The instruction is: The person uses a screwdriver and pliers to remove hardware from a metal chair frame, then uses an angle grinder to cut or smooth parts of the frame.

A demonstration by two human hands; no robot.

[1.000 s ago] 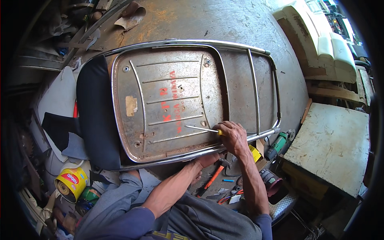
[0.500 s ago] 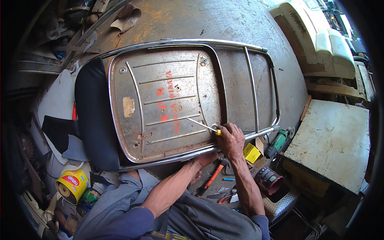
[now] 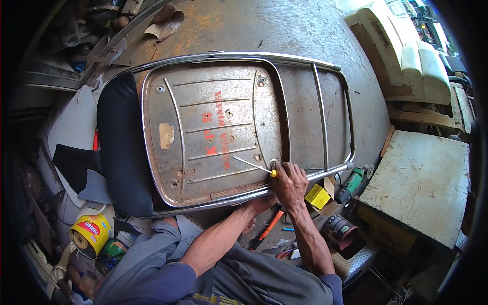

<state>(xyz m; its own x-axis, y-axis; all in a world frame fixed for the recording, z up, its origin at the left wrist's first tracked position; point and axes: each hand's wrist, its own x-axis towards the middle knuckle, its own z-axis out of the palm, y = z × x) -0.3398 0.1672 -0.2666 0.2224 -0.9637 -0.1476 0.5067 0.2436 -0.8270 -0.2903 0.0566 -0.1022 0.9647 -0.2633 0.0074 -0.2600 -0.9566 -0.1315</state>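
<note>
A chrome chair frame [image 3: 320,119] lies with its rusty metal seat plate [image 3: 203,180], marked in red, facing up; a black cushion [image 3: 119,147] is at its left end. My right hand [image 3: 289,184] is closed round the yellow handle of a screwdriver [image 3: 274,174] at the plate's lower right corner, fingers by a bolt hole, the shaft pointing up-left across the plate. My left hand [image 3: 259,207] reaches beneath the near rail with curled fingers, partly hidden; what it holds is out of sight.
Below the frame lie an orange-handled hammer [image 3: 270,226], a green angle grinder [image 3: 349,185], a yellow box [image 3: 317,195] and a can [image 3: 339,231]. A worn board [image 3: 412,188] and white upholstered pieces [image 3: 394,61] are at right; a yellow tin [image 3: 91,234] and scraps at lower left.
My right hand has shifted slightly left and down along the plate's corner. The screwdriver's shaft swung up, then back down a little. My left hand stays beneath the rail.
</note>
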